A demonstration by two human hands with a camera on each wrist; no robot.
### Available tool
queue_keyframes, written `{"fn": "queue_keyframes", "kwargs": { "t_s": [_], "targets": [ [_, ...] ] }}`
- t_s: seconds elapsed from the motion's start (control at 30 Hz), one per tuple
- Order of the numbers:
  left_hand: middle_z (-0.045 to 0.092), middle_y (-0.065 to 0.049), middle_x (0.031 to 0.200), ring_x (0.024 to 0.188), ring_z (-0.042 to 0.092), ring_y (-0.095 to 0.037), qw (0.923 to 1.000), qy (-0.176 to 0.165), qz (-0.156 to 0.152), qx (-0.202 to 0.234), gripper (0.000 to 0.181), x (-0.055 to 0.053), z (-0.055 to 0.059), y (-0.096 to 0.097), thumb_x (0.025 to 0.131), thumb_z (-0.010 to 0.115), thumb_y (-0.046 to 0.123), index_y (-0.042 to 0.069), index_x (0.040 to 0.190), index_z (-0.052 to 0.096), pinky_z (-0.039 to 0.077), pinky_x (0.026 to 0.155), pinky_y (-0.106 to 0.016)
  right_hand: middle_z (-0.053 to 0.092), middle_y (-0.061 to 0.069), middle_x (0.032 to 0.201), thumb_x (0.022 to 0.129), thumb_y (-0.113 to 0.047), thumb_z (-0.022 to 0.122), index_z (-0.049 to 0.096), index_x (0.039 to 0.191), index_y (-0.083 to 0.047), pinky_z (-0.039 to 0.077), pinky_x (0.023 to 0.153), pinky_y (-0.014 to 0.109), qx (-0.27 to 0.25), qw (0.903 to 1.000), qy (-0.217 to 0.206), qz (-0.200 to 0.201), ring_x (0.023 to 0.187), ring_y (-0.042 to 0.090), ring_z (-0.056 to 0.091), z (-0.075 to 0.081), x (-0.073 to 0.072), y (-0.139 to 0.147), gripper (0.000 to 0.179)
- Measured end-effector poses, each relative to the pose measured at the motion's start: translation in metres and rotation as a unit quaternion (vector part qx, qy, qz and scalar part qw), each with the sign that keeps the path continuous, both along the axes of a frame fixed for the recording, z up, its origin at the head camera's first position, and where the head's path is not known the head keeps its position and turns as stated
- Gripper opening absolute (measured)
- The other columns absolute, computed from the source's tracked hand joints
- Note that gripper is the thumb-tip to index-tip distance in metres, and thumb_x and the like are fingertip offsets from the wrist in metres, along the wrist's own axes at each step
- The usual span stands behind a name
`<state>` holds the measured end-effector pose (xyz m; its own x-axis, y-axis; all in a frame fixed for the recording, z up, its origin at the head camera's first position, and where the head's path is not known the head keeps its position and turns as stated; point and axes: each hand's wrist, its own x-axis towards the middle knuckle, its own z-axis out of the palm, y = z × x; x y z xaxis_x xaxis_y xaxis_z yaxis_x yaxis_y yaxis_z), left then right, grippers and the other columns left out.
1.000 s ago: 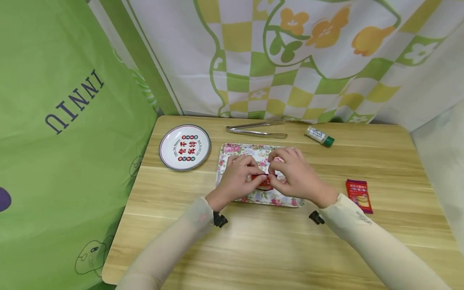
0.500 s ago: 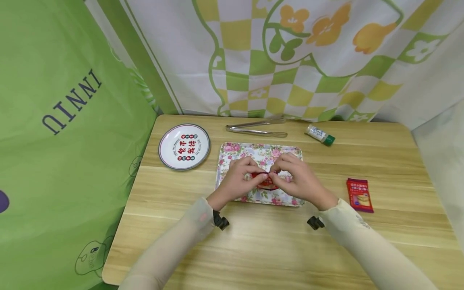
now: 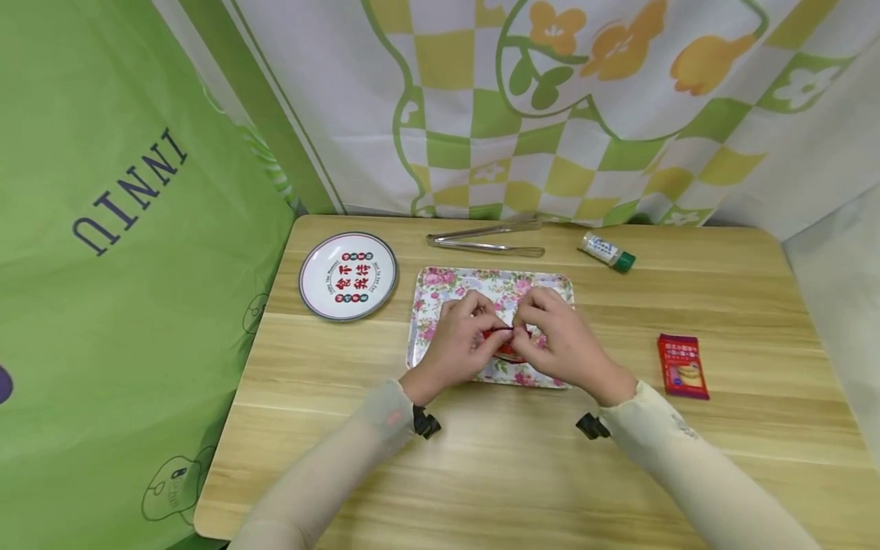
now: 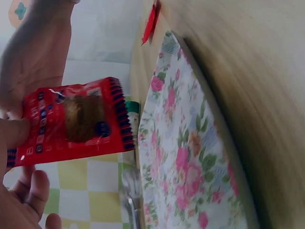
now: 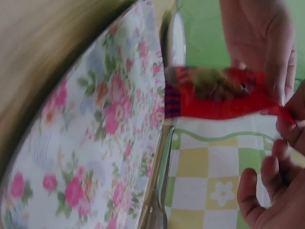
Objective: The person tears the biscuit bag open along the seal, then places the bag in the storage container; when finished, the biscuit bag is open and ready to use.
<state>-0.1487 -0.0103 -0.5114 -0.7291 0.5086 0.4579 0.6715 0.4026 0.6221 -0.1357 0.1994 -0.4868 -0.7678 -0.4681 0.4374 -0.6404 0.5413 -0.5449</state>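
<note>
Over the flowered tray, both hands work on one red snack packet with dark zigzag ends. My left hand pinches its upper edge between thumb and fingers. My right hand pinches the same edge from the other side, fingertips close to the left ones. In the left wrist view the packet hangs above the tray, a brown biscuit pictured on its front. From the right wrist the packet shows its lower zigzag end still joined, while its top is partly hidden by fingers.
A second red packet lies on the wooden table to the right. Behind the tray are metal tongs and a small green-capped bottle. A round plate with red lettering stands left of the tray.
Both hands keep hold of the packet's top edge. The wrists have come slightly closer together, and the right thumb and fingers have shifted a little along the edge.
</note>
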Motion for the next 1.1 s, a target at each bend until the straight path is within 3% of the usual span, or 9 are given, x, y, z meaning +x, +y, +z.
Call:
{"fn": "queue_keyframes", "kwargs": {
  "t_s": [0.13,0.3,0.47,0.6,0.7,0.87,1.0,1.1],
  "targets": [
    [0.051,0.005,0.096,0.09,0.051,-0.011,0.9998,-0.01,0.006,0.015,0.013,0.001,-0.004,0.004,0.1,0.067,0.024,0.017,0.093,0.075,0.032,0.086,-0.041,0.046,0.0,0.096,0.088,-0.011,0.057,0.059,0.077,-0.021,0.035,0.072,0.035,-0.026,0.9991,-0.02,-0.025,0.086,0.02,0.043,-0.001,0.002,-0.003,0.015],
    [0.047,0.007,0.089,0.082,0.047,-0.009,0.9992,-0.017,0.006,0.036,0.011,0.001,-0.006,0.006,0.099,0.068,0.024,0.018,0.095,0.076,0.032,0.084,-0.039,0.047,-0.005,0.087,0.089,-0.007,0.059,0.059,0.08,-0.022,0.037,0.066,0.032,-0.048,0.9969,-0.052,-0.034,0.075,0.022,0.046,-0.003,0.005,-0.003,0.017],
    [0.046,0.006,0.089,0.081,0.045,-0.01,0.9995,0.002,0.003,0.031,0.011,0.002,-0.008,0.007,0.099,0.068,0.024,0.018,0.093,0.076,0.032,0.085,-0.04,0.051,-0.009,0.08,0.089,-0.002,0.059,0.056,0.078,-0.022,0.042,0.063,0.034,-0.067,0.9938,-0.085,-0.028,0.071,0.019,0.049,-0.006,0.007,-0.001,0.023],
    [0.045,0.004,0.088,0.079,0.043,-0.013,0.9989,0.024,0.013,0.039,0.012,0.003,-0.009,0.009,0.099,0.068,0.022,0.015,0.092,0.076,0.033,0.087,-0.042,0.05,-0.004,0.074,0.091,0.002,0.057,0.057,0.076,-0.021,0.041,0.062,0.034,-0.096,0.9832,-0.149,-0.042,0.067,0.015,0.045,-0.006,0.008,-0.004,0.027],
    [0.044,0.002,0.088,0.079,0.042,-0.014,0.9978,0.041,0.02,0.047,0.012,0.004,-0.009,0.01,0.097,0.069,0.02,0.013,0.09,0.077,0.035,0.087,-0.044,0.048,0.001,0.071,0.092,0.002,0.054,0.058,0.076,-0.017,0.037,0.06,0.032,-0.129,0.9659,-0.215,-0.064,0.064,0.017,0.042,-0.005,0.01,-0.006,0.025],
    [0.044,0.001,0.088,0.079,0.043,-0.015,0.9957,0.074,0.03,0.046,0.012,0.004,-0.012,0.013,0.095,0.072,0.019,0.012,0.087,0.077,0.036,0.085,-0.044,0.052,0.009,0.079,0.098,-0.001,0.053,0.058,0.08,-0.003,0.038,0.065,0.031,-0.209,0.9228,-0.314,-0.078,0.073,0.021,0.045,-0.005,0.013,-0.009,0.019],
    [0.045,0.0,0.088,0.079,0.043,-0.016,0.9933,0.104,0.04,0.031,0.012,0.005,-0.013,0.016,0.095,0.072,0.018,0.011,0.087,0.077,0.037,0.084,-0.044,0.052,0.012,0.087,0.1,-0.004,0.049,0.058,0.084,0.005,0.041,0.075,0.037,-0.256,0.8884,-0.372,-0.083,0.083,0.023,0.047,-0.007,0.013,-0.01,0.02],
    [0.045,0.001,0.089,0.08,0.044,-0.016,0.9909,0.124,0.05,0.017,0.012,0.006,-0.014,0.017,0.096,0.07,0.017,0.011,0.088,0.077,0.037,0.084,-0.044,0.052,0.012,0.09,0.101,-0.006,0.048,0.058,0.087,0.006,0.041,0.081,0.044,-0.267,0.8716,-0.401,-0.093,0.087,0.025,0.047,-0.008,0.013,-0.01,0.021]
  ]
}}
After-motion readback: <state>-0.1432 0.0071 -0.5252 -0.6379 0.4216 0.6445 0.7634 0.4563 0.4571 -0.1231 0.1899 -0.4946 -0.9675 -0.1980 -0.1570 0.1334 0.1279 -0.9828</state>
